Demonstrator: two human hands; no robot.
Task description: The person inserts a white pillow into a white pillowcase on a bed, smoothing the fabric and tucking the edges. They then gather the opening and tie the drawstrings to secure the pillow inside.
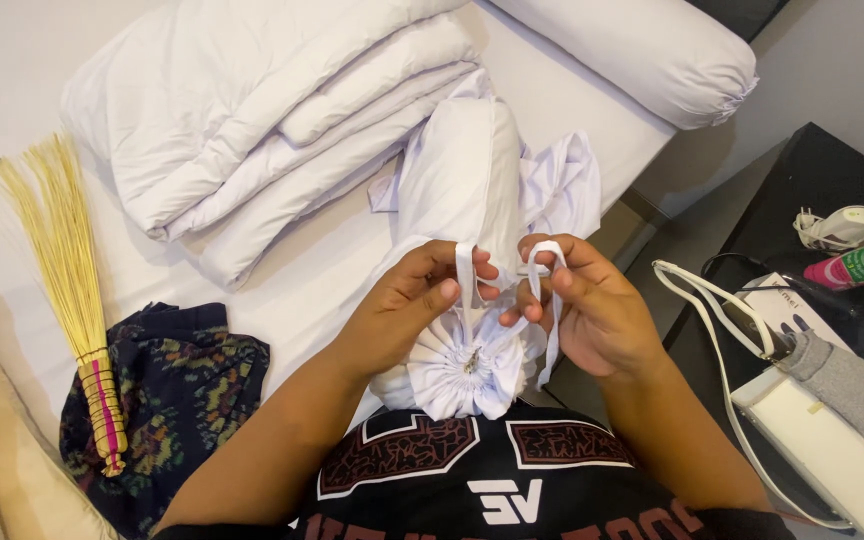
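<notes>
Bolster cover [462,370], frame centre: end gathered; our left hand [402,305] and right hand [592,310] pinch white drawstrings [465,275], knot unfinished.

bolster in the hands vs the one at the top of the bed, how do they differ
The held bolster points toward the person, its gathered end facing up with white ties pinched by the left hand and right hand. The far bolster lies untouched across the mattress, its gathered end pointing right, no ties visible. Both are white and cylindrical.
</notes>
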